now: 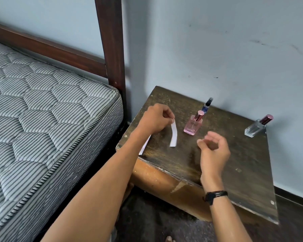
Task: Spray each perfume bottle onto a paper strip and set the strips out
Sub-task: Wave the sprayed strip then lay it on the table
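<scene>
While the left hand [155, 119] pinches the top end of a paper strip [173, 135] between thumb and forefinger, the strip hangs in a slight curve over the table [243, 172]. Whether its lower end touches the wood cannot be confirmed. Gripping one end only leaves most of the paper exposed to the spray and keeps the fingers away from the part to be wetted.

The right hand [212, 147] hovers above the tabletop with its fingers loosely curled and partly apart, holding nothing. By its position, it is probably kept free to take a bottle.

Locations, with the held strip as dial centre:
- Pink bottle [193, 124]: 2 o'clock, near, upright, cap apparently fitted. It is the closest bottle to both hands and the likely next pick.
- Small dark spray bottle [207, 106]: 1 o'clock, just behind the pink bottle.
- Clear bottle [257, 127] with a dark red cap: 3 o'clock, well apart, beside the wall.
- Second strip [144, 145]: 8 o'clock, flat at the table edge, partly hidden under the left forearm. Whether it has been sprayed cannot be told.
</scene>
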`<state>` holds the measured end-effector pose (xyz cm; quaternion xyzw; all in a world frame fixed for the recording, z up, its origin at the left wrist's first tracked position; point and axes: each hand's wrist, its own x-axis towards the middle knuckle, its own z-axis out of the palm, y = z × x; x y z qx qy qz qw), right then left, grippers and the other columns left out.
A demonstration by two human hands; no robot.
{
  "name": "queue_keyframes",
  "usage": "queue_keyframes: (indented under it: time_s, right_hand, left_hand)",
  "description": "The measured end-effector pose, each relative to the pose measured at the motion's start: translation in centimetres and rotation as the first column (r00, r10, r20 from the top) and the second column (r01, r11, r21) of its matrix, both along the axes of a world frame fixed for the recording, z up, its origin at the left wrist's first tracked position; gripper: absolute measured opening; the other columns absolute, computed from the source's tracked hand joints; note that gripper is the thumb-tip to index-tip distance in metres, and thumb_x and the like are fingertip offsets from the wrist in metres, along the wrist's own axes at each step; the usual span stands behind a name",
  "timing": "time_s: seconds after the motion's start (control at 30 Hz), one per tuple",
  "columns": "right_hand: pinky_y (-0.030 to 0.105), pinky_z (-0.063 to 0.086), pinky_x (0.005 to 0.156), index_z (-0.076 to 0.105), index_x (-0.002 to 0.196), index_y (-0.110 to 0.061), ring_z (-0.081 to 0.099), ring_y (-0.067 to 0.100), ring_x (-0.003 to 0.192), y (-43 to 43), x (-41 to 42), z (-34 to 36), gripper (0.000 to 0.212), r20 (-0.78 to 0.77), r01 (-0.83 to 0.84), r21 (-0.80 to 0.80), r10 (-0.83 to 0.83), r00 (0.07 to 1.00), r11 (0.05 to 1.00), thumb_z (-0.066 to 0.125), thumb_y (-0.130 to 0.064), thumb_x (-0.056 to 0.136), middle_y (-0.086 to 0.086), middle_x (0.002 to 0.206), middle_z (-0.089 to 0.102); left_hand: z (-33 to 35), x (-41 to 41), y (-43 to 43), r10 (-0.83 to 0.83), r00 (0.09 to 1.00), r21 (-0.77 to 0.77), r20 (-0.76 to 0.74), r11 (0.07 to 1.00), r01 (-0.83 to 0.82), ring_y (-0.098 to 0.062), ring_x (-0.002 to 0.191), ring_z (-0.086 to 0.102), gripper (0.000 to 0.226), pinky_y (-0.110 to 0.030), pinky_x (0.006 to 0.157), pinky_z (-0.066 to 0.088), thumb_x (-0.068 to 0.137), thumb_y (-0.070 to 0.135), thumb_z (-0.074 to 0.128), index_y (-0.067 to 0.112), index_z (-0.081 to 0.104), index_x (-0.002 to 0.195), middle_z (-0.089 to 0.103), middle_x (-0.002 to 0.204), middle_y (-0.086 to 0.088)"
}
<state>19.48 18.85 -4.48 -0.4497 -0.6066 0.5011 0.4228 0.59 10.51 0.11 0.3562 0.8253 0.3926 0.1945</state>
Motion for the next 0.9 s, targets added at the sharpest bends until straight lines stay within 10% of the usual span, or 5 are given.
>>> queue_keyframes:
  time_s: [0.13, 0.33, 0.5, 0.9]
  right_hand:
    - [0.052, 0.06, 0.079, 0.071, 0.086, -0.031, 0.07, 0.029, 0.084, -2.7, 0.2, 0.0, 0.029, -0.029, 0.014, 0.01, -0.013, 1.0, 1.0, 0.075, -0.002, 0.087, -0.002, 0.089, 0.073]
    - [0.008, 0.048, 0.071, 0.076, 0.098, -0.032, 0.066, -0.004, 0.083, -3.6, -1.0, 0.9, 0.016, 0.107, -0.234, 0.142, 0.22, 0.97, 0.962, 0.077, -0.017, 0.092, -0.013, 0.103, 0.072]
    - [0.006, 0.047, 0.073, 0.078, 0.098, -0.033, 0.067, -0.004, 0.087, -3.3, -1.2, 0.6, 0.019, 0.141, -0.346, 0.064, 0.335, 0.932, 0.936, 0.078, -0.016, 0.091, -0.019, 0.099, 0.073]
    - [0.008, 0.047, 0.074, 0.076, 0.101, -0.033, 0.068, -0.001, 0.085, -2.9, -1.4, 0.8, 0.025, 0.203, -0.415, 0.053, 0.397, 0.895, 0.908, 0.081, -0.012, 0.088, -0.017, 0.108, 0.071]
  left_hand:
    - [0.8, -1.1, -1.1, -0.05, 0.979, 0.136, 0.199, 0.99, 0.023, -0.003, 0.075, 0.067, 0.01, -0.023, 0.081, 0.054, 0.079, 0.011, 0.084, 0.015, 0.079, 0.086, 0.076, 0.081, 0.003]
    - [1.2, -1.5, -2.1, -0.102, 0.944, 0.21, 0.314, 0.977, 0.036, -0.004, 0.073, 0.069, 0.013, -0.015, 0.074, 0.054, 0.078, 0.004, 0.084, 0.006, 0.079, 0.09, 0.077, 0.085, -0.007]
    - [1.1, -1.8, -2.5, -0.077, 0.911, 0.239, 0.406, 0.971, -0.024, -0.013, 0.08, 0.071, 0.012, -0.033, 0.087, 0.058, 0.08, 0.007, 0.083, 0.005, 0.079, 0.091, 0.078, 0.089, -0.012]
    - [1.2, -1.7, -2.4, -0.102, 0.869, 0.232, 0.484, 0.973, -0.014, -0.005, 0.068, 0.07, 0.018, -0.011, 0.064, 0.05, 0.083, 0.004, 0.08, -0.001, 0.077, 0.099, 0.077, 0.075, -0.001]
